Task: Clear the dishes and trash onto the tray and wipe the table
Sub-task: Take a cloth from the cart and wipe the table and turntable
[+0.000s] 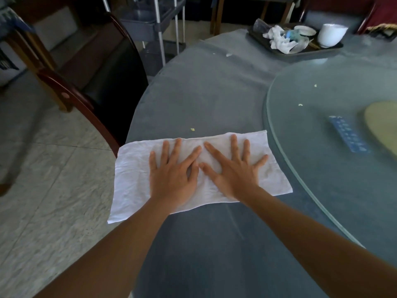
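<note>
Both hands lay flat on the white cloth [133,179]: left hand [173,175] and right hand [233,171] side by side, palms down, fingers spread, thumbs nearly touching, gripping nothing. Cloth was spread on the grey table [204,93] at its near-left edge, one corner hanging past the rim, its right end just beside the glass turntable [322,179]. A few pale crumbs [192,129] sat on the table beyond the cloth, more on the glass. Dark tray [322,49] sat at the far side, well apart, loaded with a white bowl [330,35], a small dish [305,30] and crumpled tissues [279,38]. Dark wooden chair [103,82] stood left of the table.
</note>
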